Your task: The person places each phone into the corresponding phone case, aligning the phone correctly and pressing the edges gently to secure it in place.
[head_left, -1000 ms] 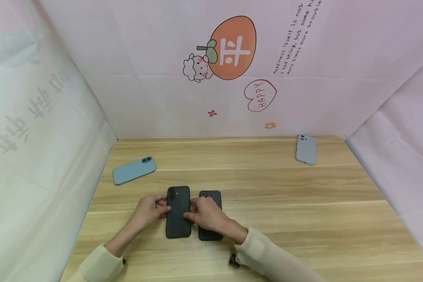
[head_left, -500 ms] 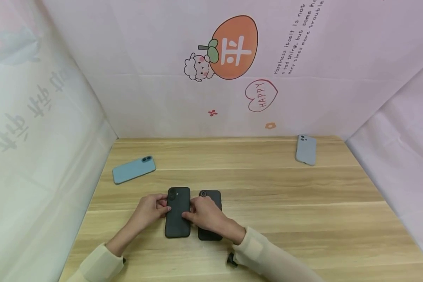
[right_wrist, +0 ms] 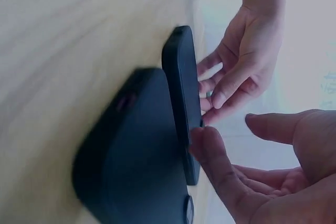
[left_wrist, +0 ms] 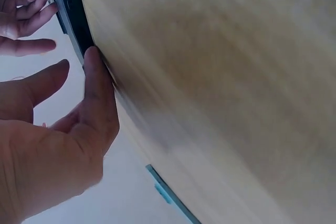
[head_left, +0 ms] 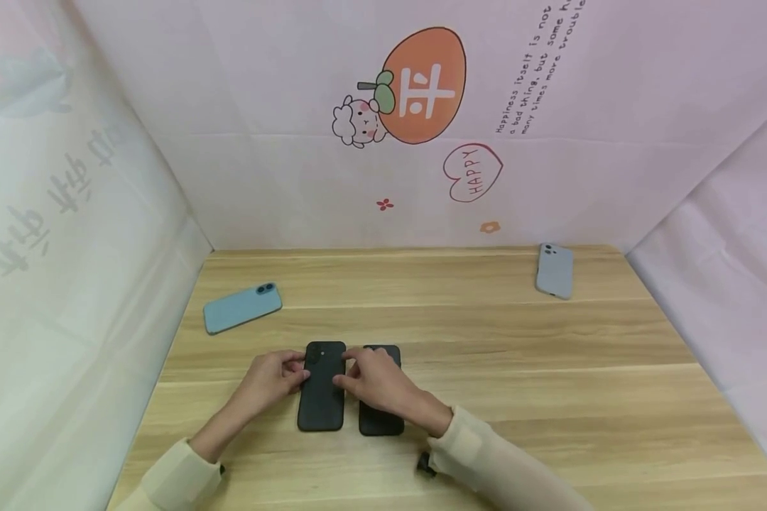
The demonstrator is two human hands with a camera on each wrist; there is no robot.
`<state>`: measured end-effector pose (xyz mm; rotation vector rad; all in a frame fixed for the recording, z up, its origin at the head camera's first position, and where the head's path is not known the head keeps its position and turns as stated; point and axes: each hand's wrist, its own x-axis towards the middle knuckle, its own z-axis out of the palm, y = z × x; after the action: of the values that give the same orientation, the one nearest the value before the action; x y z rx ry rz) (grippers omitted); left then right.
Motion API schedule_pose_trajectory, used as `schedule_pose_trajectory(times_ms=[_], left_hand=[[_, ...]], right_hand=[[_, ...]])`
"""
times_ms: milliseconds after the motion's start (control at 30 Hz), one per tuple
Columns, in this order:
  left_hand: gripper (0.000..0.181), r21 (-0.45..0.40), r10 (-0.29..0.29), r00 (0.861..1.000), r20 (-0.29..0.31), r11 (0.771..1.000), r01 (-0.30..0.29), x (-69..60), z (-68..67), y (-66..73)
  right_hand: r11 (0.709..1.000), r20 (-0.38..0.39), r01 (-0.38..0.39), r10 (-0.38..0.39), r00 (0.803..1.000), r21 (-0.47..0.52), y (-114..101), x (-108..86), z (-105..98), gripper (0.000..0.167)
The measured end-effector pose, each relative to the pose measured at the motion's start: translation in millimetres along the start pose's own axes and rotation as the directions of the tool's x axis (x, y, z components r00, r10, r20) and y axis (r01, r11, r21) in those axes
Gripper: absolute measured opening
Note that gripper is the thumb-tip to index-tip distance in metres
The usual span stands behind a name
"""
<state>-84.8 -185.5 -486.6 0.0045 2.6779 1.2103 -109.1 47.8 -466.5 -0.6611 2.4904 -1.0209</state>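
A black phone [head_left: 322, 397] lies camera side up on the table. At its left edge is my left hand [head_left: 265, 387]; in the left wrist view the left hand [left_wrist: 58, 150] touches the phone [left_wrist: 75, 11] with a fingertip, thumb held apart. Over a second black phone [head_left: 381, 422] reaches my right hand [head_left: 380, 383], partly covering it. In the right wrist view the right hand [right_wrist: 278, 182] has a fingertip at the edge of the first phone [right_wrist: 184, 87], its thumb away from it; the second phone [right_wrist: 142, 156] is nearer the camera.
A blue phone [head_left: 243, 309] lies at the back left of the wooden table [head_left: 486, 397], and a pale grey-blue phone [head_left: 555, 272] near the back right edge. White printed cloth [head_left: 281, 191] stands behind the table and along both sides.
The first black phone has shifted slightly towards me at its top end. My right hand's fingers have moved up a little along its right edge and spread from the thumb.
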Motion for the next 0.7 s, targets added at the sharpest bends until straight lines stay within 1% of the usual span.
schedule_pose_trajectory(times_ms=[67, 167, 233, 333, 400, 500, 567, 633, 700], left_hand=[[0.036, 0.025, 0.019, 1.000, -0.010, 1.000, -0.019, 0.9, -3.0, -1.2], [0.035, 0.050, 0.045, 0.998, -0.034, 0.998, -0.043, 3.6, -10.1, -5.1], [0.035, 0.046, 0.056, 0.997, -0.044, 0.997, -0.054, 5.9, -16.6, -8.4], [0.036, 0.025, 0.078, 0.995, -0.066, 0.997, -0.076, 10.1, -27.9, -13.2], [0.037, 0.032, 0.093, 0.992, -0.088, 0.995, -0.091, 12.0, -36.6, -15.9], [0.040, 0.053, 0.100, 0.987, -0.126, 0.994, -0.094, 13.9, -50.4, -18.9], [0.043, 0.066, 0.105, 0.984, -0.142, 0.993, -0.096, 14.8, -59.8, -20.7], [0.047, 0.071, 0.106, 0.983, -0.149, 0.993, -0.096, 16.8, -69.0, -22.7], [0.051, 0.091, 0.117, 0.981, -0.155, 0.990, -0.104, 20.1, -77.7, -25.3]], right_hand=[[0.999, -0.035, 0.037, -0.036, 0.999, 0.006, 3, 0.3, -7, 0.047], [0.997, -0.114, 0.078, -0.077, 0.990, 0.006, 10, 1.0, -23, 0.043], [0.996, -0.177, 0.086, -0.086, 0.980, -0.009, 18, 2.0, -36, 0.041], [0.998, -0.253, 0.058, -0.065, 0.965, -0.036, 36, 2.2, -61, 0.042], [0.997, -0.294, 0.023, -0.044, 0.955, -0.075, 54, 1.6, -79, 0.045], [0.989, -0.356, -0.044, -0.011, 0.934, -0.144, 86, -1.2, -109, 0.052], [0.976, -0.393, -0.117, 0.036, 0.919, -0.185, 109, -4.4, -130, 0.058], [0.961, -0.421, -0.191, 0.093, 0.902, -0.198, 132, -8.6, -152, 0.064], [0.940, -0.433, -0.274, 0.165, 0.886, -0.202, 154, -13.6, -173, 0.071]])
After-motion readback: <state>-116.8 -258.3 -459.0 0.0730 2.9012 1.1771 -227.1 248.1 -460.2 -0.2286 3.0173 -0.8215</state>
